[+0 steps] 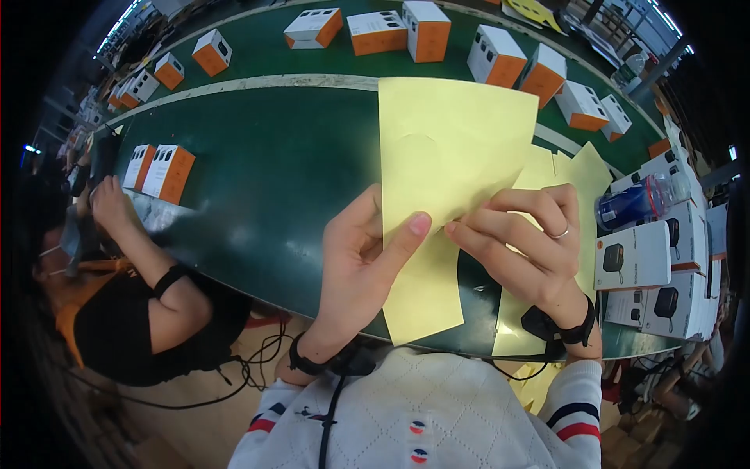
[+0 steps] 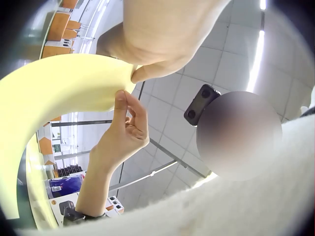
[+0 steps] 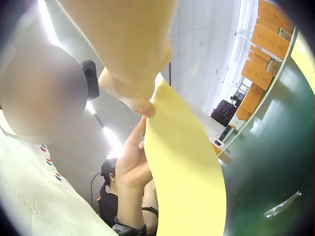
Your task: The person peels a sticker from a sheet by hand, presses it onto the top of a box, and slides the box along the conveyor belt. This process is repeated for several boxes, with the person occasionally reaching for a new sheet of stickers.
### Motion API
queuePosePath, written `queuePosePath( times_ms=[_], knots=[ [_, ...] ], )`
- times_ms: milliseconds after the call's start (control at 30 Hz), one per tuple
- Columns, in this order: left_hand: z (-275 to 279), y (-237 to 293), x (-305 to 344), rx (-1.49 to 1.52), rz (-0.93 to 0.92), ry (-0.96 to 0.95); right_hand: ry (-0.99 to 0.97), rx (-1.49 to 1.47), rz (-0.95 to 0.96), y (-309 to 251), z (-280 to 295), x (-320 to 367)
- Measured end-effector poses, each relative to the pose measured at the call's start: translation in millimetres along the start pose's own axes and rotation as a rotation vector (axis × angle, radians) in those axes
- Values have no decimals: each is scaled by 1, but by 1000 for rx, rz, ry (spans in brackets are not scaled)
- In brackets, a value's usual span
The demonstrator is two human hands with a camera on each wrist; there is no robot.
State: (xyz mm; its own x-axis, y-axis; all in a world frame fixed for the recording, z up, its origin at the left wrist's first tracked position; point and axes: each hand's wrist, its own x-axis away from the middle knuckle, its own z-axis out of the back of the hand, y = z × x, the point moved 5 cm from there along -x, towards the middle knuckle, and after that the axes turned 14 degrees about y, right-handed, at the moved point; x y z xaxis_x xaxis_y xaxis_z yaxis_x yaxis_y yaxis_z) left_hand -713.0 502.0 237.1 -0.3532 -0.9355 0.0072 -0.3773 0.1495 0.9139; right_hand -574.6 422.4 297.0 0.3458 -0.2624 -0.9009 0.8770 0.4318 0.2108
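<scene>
A yellow paper sheet [image 1: 437, 148] with a faint curved line is held up over the green table, bowed in both wrist views. My left hand [image 1: 355, 262] grips its left side, thumb flat on the near face and fingers behind. My right hand [image 1: 527, 242], a ring on one finger, pinches at the sheet's right edge with thumb and forefinger, close to the left thumb. In the left wrist view, the right hand [image 2: 118, 140] meets the edge just below the left fingers. More yellow sheets [image 1: 582, 184] lie behind the right hand.
White and orange boxes [image 1: 652, 254] are stacked at the right with a blue-labelled bottle [image 1: 633, 202] on them. Two boxes [image 1: 168, 172] stand at the left, near another person's arm [image 1: 152, 258]. More boxes [image 1: 428, 31] line the green belt [image 1: 258, 55] beyond. A clear plastic strip [image 3: 283, 205] lies on the table.
</scene>
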Motion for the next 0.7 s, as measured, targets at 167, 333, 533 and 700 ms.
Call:
queuePosePath(
  times_ms=[167,333,533,700],
  knots=[
    [7,0,-8,10,58,9,-21,-80,-58,4,-13,3],
    [18,-3,-19,86,135,25,-61,-90,4,1,-26,-5],
    [28,6,-25,-19,170,15,-142,-93,112,0,-40,-18],
    [35,4,-34,-145,146,-49,-200,-72,168,-10,-43,-20]
  ],
)
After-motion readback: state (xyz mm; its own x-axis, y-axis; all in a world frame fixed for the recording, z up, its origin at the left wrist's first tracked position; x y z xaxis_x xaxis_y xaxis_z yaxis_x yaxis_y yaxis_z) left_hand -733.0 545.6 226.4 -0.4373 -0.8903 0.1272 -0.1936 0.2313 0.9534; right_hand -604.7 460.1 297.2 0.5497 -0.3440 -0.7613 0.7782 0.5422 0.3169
